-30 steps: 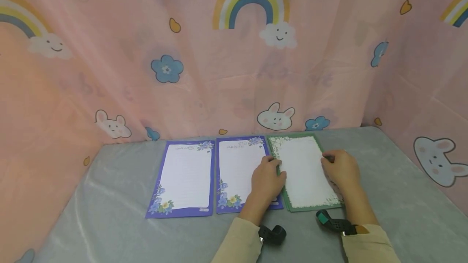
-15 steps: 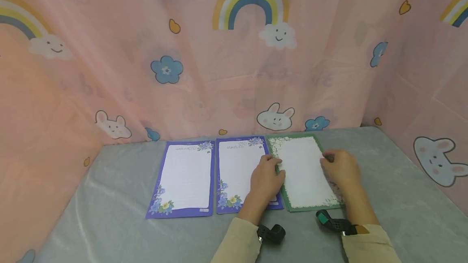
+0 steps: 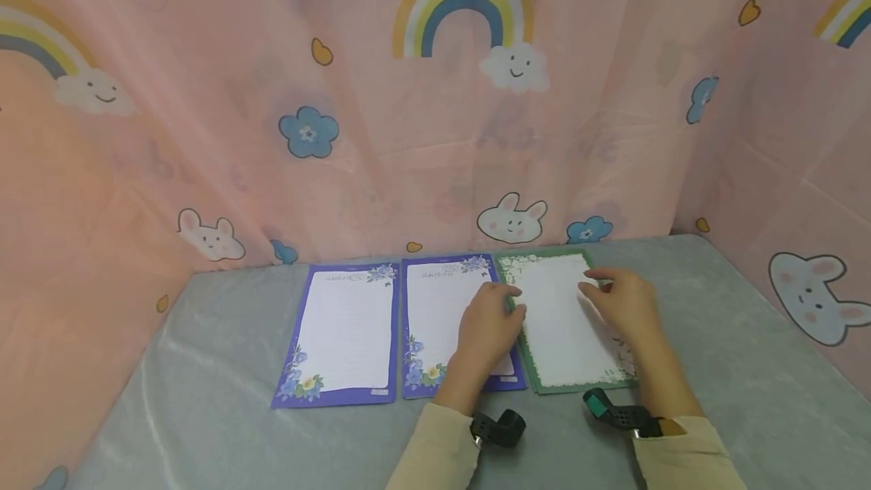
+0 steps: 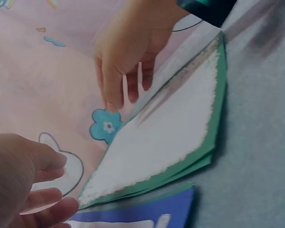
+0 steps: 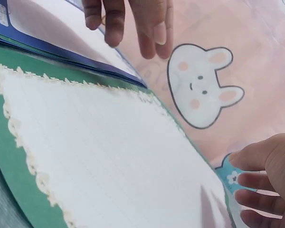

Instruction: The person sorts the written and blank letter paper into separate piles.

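Observation:
A stack of green-bordered letter paper (image 3: pixel 561 324) lies at the right of a row of three. My right hand (image 3: pixel 624 305) hovers over its right edge, thumb and fingers apart with nothing between them. Above the stack's left edge is my left hand (image 3: pixel 491 324), its fingers loosely bent and holding nothing. In the left wrist view, a gap shows between the fingers of the left hand (image 4: pixel 33 183) and the green-bordered paper (image 4: pixel 166 128). The purple-bordered paper (image 3: pixel 435 324) in the middle is partly covered by the left hand and forearm.
Another purple-bordered stack of letter paper (image 3: pixel 347 339) lies at the left. All three rest on a grey cloth-covered table (image 3: pixel 218 369). A pink curtain (image 3: pixel 381 187) with rainbows and rabbits hangs along the back and sides.
Both hands have come off the sides of the green-bordered stack. The right hand has moved a little up and left over the paper; the left has shifted slightly left. The papers have stayed put.

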`<state>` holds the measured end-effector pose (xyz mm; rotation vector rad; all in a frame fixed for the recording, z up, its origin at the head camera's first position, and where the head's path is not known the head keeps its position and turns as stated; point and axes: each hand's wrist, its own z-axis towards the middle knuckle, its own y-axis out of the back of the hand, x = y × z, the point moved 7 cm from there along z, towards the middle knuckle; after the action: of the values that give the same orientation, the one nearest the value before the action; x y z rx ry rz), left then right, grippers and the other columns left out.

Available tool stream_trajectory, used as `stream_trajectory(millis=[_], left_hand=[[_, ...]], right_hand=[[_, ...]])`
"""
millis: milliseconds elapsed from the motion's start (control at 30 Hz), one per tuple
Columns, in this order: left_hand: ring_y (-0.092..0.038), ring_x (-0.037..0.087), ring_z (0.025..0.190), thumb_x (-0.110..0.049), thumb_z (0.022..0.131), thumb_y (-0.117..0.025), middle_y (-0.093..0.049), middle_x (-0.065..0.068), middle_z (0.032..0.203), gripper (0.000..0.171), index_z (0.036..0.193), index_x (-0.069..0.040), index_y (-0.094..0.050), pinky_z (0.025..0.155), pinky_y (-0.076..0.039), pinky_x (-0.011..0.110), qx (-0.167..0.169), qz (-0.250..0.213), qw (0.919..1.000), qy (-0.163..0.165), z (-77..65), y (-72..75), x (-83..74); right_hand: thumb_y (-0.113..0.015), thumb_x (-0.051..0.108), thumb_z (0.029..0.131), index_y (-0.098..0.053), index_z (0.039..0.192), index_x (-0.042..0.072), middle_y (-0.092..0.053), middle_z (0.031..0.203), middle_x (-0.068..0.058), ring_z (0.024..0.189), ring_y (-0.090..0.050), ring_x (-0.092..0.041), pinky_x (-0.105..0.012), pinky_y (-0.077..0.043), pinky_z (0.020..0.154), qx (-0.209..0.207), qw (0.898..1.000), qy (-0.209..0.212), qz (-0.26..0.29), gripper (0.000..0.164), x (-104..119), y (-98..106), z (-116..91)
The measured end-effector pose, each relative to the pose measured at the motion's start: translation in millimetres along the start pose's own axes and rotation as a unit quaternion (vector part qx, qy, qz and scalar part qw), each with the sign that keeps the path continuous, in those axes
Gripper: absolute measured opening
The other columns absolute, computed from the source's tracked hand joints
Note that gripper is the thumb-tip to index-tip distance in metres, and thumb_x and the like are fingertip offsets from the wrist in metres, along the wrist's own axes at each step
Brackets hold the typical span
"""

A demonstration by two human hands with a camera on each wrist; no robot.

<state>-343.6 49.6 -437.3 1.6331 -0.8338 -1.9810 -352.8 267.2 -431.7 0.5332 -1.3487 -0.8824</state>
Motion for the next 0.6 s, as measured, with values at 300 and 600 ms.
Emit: stream_trajectory(millis=[300, 600], left_hand=[[-0.066, 0.023, 0.115, -0.024, 0.097, -0.065, -0.068, 0.007, 0.128, 0.027, 0.121, -0.015, -0.073, 0.098, -0.054, 0.040, -0.011, -0.013, 0.9998, -0.007, -0.1, 15.7, -4.0], [-0.067, 0.019, 0.105, -0.027, 0.098, -0.064, -0.067, 0.006, 0.130, 0.028, 0.122, -0.017, -0.072, 0.094, -0.055, 0.038, 0.010, 0.005, 0.9999, 0.005, -2.9, 17.7, -0.1]], right_hand=[[-0.067, 0.022, 0.096, -0.070, 0.121, -0.003, -0.073, 0.099, -0.026, 0.073, -0.066, -0.027, -0.029, -0.047, 0.054, 0.014, 1.000, 0.026, 0.001, 0.035, 22.8, -12.9, 1.9], [-0.069, 0.023, 0.095, -0.072, 0.119, 0.001, -0.072, 0.110, -0.026, 0.086, -0.070, -0.035, -0.030, -0.051, 0.057, 0.041, 0.997, 0.049, 0.048, 0.032, 49.3, -33.6, -0.4]])
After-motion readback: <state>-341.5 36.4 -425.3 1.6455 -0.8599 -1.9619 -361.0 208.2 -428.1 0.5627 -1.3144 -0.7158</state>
